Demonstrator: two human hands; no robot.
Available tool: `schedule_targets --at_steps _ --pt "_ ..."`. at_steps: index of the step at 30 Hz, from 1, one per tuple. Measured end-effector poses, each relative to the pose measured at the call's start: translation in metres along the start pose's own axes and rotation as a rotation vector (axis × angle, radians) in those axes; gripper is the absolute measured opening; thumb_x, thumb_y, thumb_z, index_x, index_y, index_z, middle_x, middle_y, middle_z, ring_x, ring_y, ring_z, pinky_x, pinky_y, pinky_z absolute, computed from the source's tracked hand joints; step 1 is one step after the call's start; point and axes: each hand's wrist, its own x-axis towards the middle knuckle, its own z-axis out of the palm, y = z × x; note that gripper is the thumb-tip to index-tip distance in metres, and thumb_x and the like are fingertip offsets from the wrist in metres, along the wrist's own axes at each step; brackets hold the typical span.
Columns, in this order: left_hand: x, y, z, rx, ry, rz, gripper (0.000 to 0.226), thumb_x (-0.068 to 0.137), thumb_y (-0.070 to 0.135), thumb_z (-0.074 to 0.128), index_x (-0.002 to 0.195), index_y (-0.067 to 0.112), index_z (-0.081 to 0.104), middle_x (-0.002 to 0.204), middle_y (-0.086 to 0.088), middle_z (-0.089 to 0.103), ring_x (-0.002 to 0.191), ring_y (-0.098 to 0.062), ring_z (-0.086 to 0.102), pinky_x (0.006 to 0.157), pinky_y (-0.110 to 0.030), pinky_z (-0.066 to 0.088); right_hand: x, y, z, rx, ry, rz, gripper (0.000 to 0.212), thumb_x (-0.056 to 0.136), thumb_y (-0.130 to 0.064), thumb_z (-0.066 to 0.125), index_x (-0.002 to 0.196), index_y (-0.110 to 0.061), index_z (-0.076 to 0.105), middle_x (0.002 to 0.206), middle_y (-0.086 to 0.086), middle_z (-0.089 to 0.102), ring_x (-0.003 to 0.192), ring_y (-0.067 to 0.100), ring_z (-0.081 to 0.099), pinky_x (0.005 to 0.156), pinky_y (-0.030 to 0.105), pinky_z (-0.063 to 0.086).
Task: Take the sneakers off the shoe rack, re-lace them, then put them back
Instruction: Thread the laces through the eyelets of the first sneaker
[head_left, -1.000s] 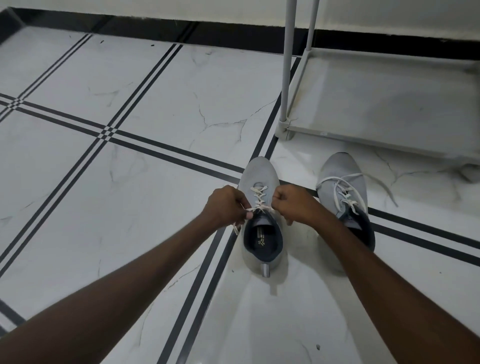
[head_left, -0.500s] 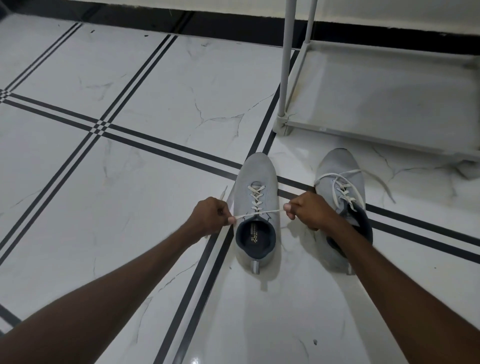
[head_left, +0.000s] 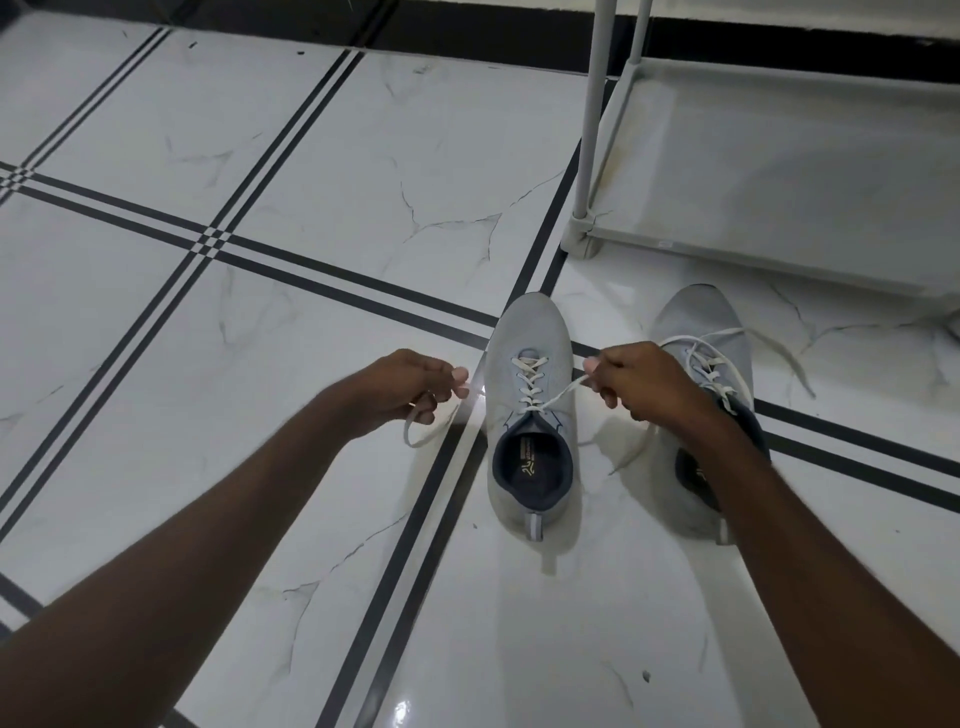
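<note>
Two grey sneakers stand side by side on the floor, toes pointing away from me. The left sneaker (head_left: 530, 410) has its white lace (head_left: 527, 382) crossed through the eyelets. My left hand (head_left: 410, 387) pinches one lace end out to the left of the shoe, with a loop hanging below the fingers. My right hand (head_left: 636, 382) grips the other lace end to the right, pulled taut from the top eyelets. The right sneaker (head_left: 701, 338) sits partly behind my right wrist, its white lace loose and trailing onto the floor.
The grey shoe rack (head_left: 779, 171) stands at the upper right, its bottom shelf bare, with two upright poles at its left corner. The floor (head_left: 311, 182) is white marble tile with black stripe lines. A dark skirting runs along the far wall.
My hands have moved apart from the shoe's tongue, drawing the two lace ends outward to either side. The view has shifted slightly closer.
</note>
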Motion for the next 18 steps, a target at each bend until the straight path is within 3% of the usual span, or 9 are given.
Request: schedule_targets --at_steps 4,7,9,14,18 --pt "0.004 0.008 0.005 -0.215 0.024 0.038 0.031 0.095 0.041 0.060 0.086 0.012 0.063 0.077 -0.001 0.059 0.064 -0.014 0.049 0.064 -0.027 0.051 -0.006 -0.003 0.011 0.572 -0.072 0.129 0.025 0.095 -0.017 0.050 0.073 -0.011 0.062 0.091 0.010 0.072 0.053 0.019 0.054 0.049 0.024 0.038" --pt "0.008 0.012 0.018 -0.329 -0.004 0.114 0.023 0.101 0.027 0.049 0.086 0.015 0.062 0.103 -0.006 0.073 0.073 -0.015 0.056 0.073 -0.028 0.053 -0.008 -0.009 0.021 0.762 -0.133 0.139 0.027 0.096 -0.011 0.041 0.075 -0.010 0.057 0.102 0.015 0.073 0.051 0.021 0.053 0.045 0.023 0.042" --pt "0.012 0.012 0.027 -0.341 -0.032 0.130 0.019 0.102 0.022 0.046 0.092 0.015 0.061 0.111 -0.011 0.074 0.073 -0.013 0.062 0.070 -0.026 0.051 -0.009 -0.012 0.027 0.726 -0.136 0.085 0.025 0.097 -0.006 0.039 0.084 -0.008 0.060 0.093 0.016 0.072 0.047 0.017 0.047 0.044 0.023 0.038" --pt "0.022 0.009 0.048 -0.377 0.061 0.131 0.023 0.094 0.026 0.064 0.103 0.005 0.069 0.074 -0.003 0.062 0.059 -0.010 0.055 0.056 -0.020 0.045 -0.011 -0.011 0.045 0.487 -0.064 -0.052 0.022 0.100 -0.007 0.042 0.100 -0.012 0.063 0.078 0.004 0.064 0.046 0.009 0.040 0.044 0.021 0.034" --pt "0.033 0.006 0.062 -0.352 0.102 0.074 0.025 0.098 0.017 0.057 0.113 0.000 0.068 0.074 -0.004 0.056 0.059 -0.010 0.049 0.055 -0.020 0.043 -0.012 -0.012 0.053 0.357 -0.018 -0.105 0.028 0.101 -0.007 0.037 0.103 -0.022 0.060 0.079 0.012 0.064 0.046 0.007 0.045 0.042 0.021 0.038"
